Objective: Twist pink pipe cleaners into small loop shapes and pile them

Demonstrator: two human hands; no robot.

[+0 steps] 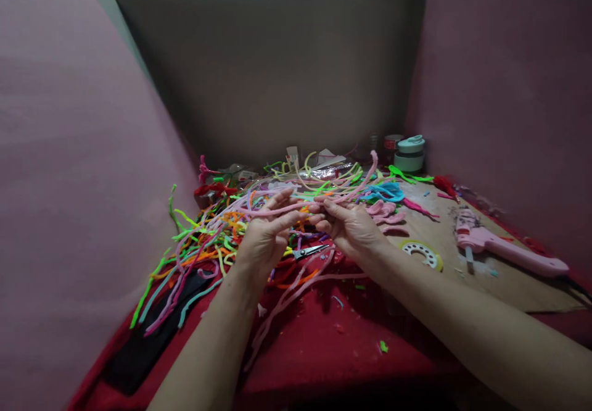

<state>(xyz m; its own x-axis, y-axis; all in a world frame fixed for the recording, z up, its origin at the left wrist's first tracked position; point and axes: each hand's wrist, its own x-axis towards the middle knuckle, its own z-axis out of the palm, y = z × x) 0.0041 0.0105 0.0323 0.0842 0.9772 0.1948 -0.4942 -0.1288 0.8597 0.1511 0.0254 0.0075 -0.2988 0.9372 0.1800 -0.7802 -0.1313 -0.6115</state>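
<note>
My left hand and my right hand meet above a pile of coloured pipe cleaners. Both pinch a pink pipe cleaner that runs from my fingertips up to the right and curls at its end. The left fingers are partly stretched, with thumb and forefinger closed on the strand. The right fingers are curled round it. More pink strands hang down between my wrists onto the red cloth. Small scissors lie just below my hands.
A pink glue gun lies on brown cardboard at right, beside a yellow-rimmed tape roll. Pink petal shapes and blue loops sit behind my right hand. Green tins stand at the back. Pink walls close in on both sides.
</note>
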